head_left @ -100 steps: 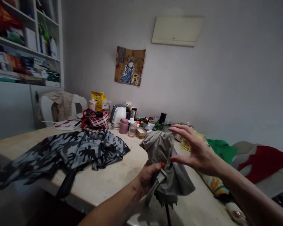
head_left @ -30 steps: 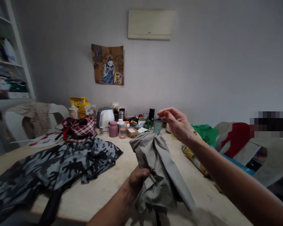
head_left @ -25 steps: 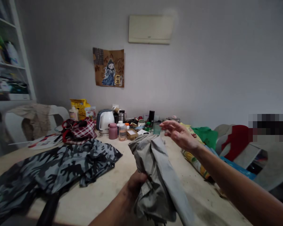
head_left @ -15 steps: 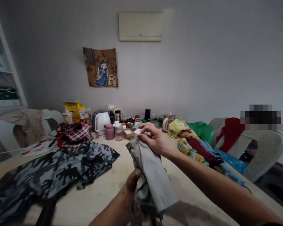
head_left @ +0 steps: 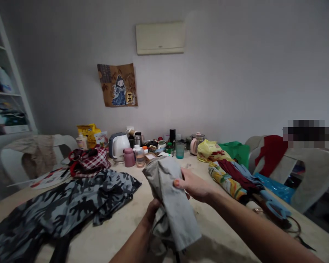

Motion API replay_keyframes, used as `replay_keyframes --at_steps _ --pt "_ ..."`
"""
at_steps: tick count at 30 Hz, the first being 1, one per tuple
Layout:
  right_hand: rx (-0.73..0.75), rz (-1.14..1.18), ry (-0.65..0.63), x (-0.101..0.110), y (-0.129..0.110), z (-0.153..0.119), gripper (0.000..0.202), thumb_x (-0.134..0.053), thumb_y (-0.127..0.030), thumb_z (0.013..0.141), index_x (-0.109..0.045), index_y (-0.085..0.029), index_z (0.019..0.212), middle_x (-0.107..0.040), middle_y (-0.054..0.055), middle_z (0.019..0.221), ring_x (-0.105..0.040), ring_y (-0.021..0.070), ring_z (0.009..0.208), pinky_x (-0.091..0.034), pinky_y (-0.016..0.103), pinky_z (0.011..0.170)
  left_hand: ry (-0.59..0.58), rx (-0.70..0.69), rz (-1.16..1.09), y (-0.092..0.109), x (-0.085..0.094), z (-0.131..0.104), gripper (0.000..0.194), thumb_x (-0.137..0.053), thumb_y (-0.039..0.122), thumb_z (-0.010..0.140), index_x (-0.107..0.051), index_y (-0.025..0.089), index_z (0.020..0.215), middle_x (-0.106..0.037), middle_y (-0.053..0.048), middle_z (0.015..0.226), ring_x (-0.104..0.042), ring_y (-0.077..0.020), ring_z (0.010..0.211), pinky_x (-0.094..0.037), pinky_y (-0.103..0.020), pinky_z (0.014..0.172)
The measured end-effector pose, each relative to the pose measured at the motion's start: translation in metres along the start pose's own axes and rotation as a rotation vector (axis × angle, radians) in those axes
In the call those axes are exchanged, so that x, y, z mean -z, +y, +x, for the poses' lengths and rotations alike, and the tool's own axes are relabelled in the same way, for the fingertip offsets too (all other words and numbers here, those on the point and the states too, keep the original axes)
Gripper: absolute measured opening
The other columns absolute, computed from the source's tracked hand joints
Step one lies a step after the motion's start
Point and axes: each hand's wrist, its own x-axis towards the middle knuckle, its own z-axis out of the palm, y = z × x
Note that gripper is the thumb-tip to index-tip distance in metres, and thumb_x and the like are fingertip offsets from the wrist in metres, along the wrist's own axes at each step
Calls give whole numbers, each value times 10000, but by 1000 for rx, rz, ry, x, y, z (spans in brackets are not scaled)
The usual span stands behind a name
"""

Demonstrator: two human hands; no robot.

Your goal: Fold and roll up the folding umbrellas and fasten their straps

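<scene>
A grey folding umbrella [head_left: 178, 204], its cloth loosely gathered into flat folds, is held upright above the table in both hands. My left hand [head_left: 151, 215] is wrapped round its lower left side, the thumb on the cloth and the other fingers hidden behind. On the right edge of the folds, my right hand [head_left: 193, 184] pinches the cloth, thumb in front and fingers behind. Dark rib ends show at the bottom, where the handle is mostly out of sight. To the left lies a camouflage umbrella [head_left: 71, 201], its canopy spread loosely.
Several rolled umbrellas, one with a yellow floral pattern [head_left: 226, 179], lie at the right. Along the back of the table [head_left: 120, 223] stand a white kettle [head_left: 120, 146], a pink jar [head_left: 129, 157], a teal cup [head_left: 180, 150] and a yellow bag [head_left: 211, 150]. Chairs flank both sides.
My right hand has come down from the top of the grey umbrella to its right side. My left hand keeps its hold. The view has tilted slightly upward.
</scene>
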Motion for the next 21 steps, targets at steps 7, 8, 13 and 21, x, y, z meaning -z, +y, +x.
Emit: replay_keyframes --at_steps 7,8,13,21 --pt "143 -119 253 -14 -18 7 817 -856 -280 511 -522 -210 1253 -662 58 1170 -624 241 1052 -505 349 919 110 16 -52 3 -33 6 604 -897 442 436 -755 82 900 -733 -139 779 -679 -258 704 -536 -361 702" --pt "127 -140 305 -14 -18 9 875 -861 -270 492 -502 -215 1288 -657 61 1186 -621 247 1071 -499 360 940 123 41 -27 5 -40 8 596 -904 425 426 -751 72 881 -729 -135 764 -677 -246 690 -532 -342 687" --pt "20 -288 520 -6 -24 20 1141 -866 -252 446 -351 -163 1460 -608 110 1276 -584 268 1158 -434 398 1047 310 84 104 22 -76 11 465 -913 258 439 -724 117 839 -733 -75 769 -658 -189 673 -519 -285 663" --pt "276 38 508 27 -29 28 1115 -880 -317 493 -345 -171 1460 -700 76 1134 -653 247 1049 -470 403 1009 -68 254 -54 23 -54 22 511 -868 409 468 -720 72 822 -706 -95 681 -636 -176 579 -512 -269 580"
